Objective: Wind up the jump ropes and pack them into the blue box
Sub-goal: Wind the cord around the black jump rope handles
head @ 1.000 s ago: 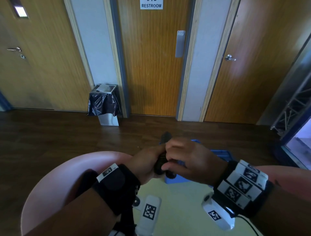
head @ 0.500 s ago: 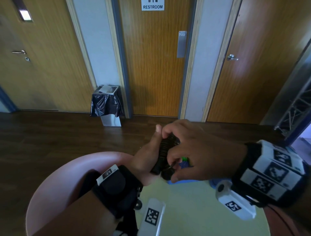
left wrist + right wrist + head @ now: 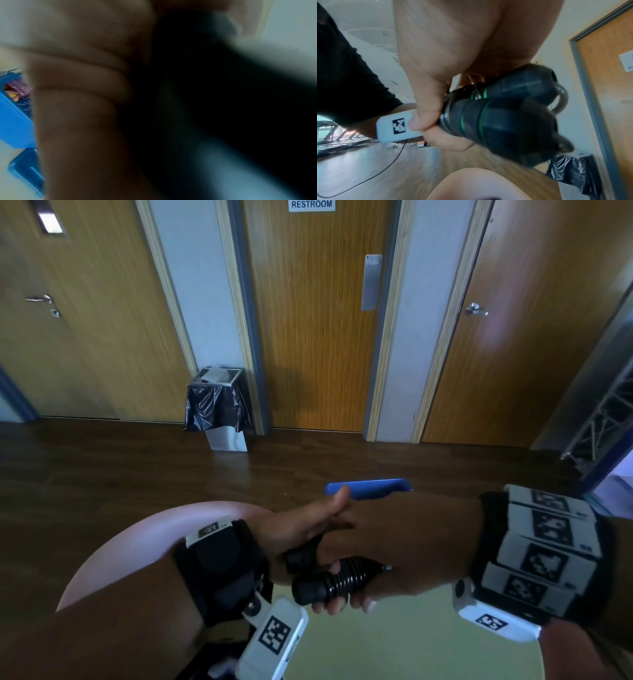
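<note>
A black jump rope [image 3: 337, 578], its cord coiled round the two handles, lies sideways between both hands above the table. In the right wrist view the handles [image 3: 498, 116] show thin green rings. My right hand [image 3: 394, 546] wraps over the bundle from the right, fingertips [image 3: 334, 607] curled under it. From the left, my left hand [image 3: 298, 534] holds the handle ends with its thumb straight up; its fingers are mostly hidden. The blue box [image 3: 370, 487] stands just beyond the hands. In the left wrist view the box [image 3: 15, 121] holds purple and yellow things.
A pale yellow-green tabletop [image 3: 394, 648] lies under the hands, with a pink rounded surface [image 3: 137, 542] at its left. Dark wood floor runs to a wall of wooden doors. A bin with a black bag [image 3: 215, 405] stands by the restroom door.
The hands have come down and the bundle has turned from upright to lying sideways. My right hand now closes over it, and the box's far edge shows beyond the hands.
</note>
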Demonstrator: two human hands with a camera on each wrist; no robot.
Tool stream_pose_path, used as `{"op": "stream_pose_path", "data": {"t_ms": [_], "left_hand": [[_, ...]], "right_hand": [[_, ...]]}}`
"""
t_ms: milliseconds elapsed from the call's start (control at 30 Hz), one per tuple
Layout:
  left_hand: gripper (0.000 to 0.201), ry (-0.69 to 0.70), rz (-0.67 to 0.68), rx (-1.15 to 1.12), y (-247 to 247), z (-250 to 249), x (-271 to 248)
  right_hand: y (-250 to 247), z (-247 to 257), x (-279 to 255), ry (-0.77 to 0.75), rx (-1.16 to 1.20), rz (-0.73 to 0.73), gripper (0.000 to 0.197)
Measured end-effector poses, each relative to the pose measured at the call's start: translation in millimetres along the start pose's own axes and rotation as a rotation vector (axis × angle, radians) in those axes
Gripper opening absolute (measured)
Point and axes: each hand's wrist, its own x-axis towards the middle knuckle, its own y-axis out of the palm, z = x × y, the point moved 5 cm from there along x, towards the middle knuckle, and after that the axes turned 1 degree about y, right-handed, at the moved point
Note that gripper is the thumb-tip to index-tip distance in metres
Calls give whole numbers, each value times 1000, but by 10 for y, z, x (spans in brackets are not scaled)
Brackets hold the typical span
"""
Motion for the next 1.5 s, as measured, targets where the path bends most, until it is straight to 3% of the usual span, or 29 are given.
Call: {"op": "stream_pose_path", "data": {"t_ms": [100,167,267,367,433,467,567,667,767,1167,1500], "left_hand": [[77,77,-86,-101,-164,-45,-66],[84,135,-121,-153,-251,-136,-106],[89,339,-436,-67,-403,-221,-49],[83,580,-637,-96,-289,-191,119],[77,630,-753,-271,-171,-172,268],[64,628,-796,-379,-138,-162,334],[29,626,-775,-586,-77,-155,474],[22,613,-795,-627,-94,-130,557],[18,629,-821,-644,-5,-122,686],[22,698,-846,-620,348,-250,1253],[20,757,-801,-613,708,-195,1633]], "right_hand": [[-40,-16,-58,80,64,-65,35],[-136,-155,-148,243,217,-244,36],[-145,-396,-264,421,600,-528,37],[-60,-397,-193,414,754,-564,38],[-7,-366,-141,432,757,-558,41],[4,-368,-136,460,753,-571,41],[117,-469,-183,514,859,-546,50],[216,-516,-314,456,1032,-428,73],[251,-559,-463,416,1025,-437,81],[245,-781,-1077,468,1225,-662,62],[324,-854,-1570,455,1088,-705,42]]}}
